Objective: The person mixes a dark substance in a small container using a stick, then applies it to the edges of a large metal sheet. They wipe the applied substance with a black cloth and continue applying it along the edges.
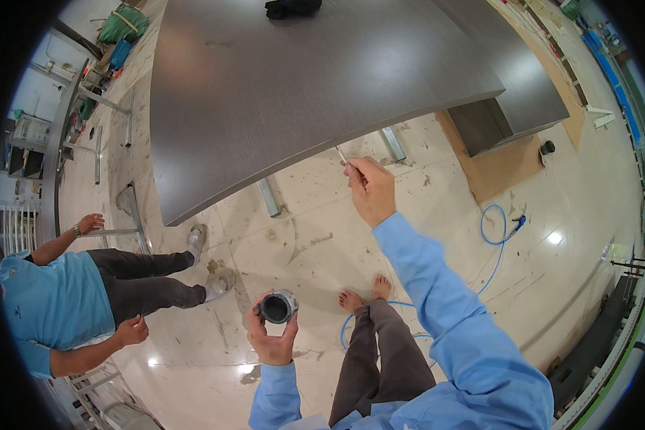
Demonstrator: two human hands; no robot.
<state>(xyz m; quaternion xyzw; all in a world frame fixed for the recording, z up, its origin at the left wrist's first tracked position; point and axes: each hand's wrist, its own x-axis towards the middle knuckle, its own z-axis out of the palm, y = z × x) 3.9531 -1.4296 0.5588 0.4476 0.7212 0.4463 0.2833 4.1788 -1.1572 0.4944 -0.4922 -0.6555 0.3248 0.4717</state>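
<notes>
A small round pot [279, 307] with dark stuff inside and smears on its rim is held upright in my left hand [271, 338], thumb and fingers wrapped round its sides. My right hand [371, 188] pinches a thin, light-coloured stick-like tool [341, 155]. The tool's far end meets the front edge of a large dark wood-grain tabletop [315, 79]; whether it ends in bristles is hidden. My right arm is stretched forward, while the pot stays low and close to my body, left of my feet.
A person in a light blue shirt [61, 297] stands at the left. Metal legs [269, 197] show below the tabletop. A dark cabinet [491, 122] rests on cardboard [505, 170] at right, beside a black cup [547, 148]. A blue hose [496, 269] loops over the floor near my feet.
</notes>
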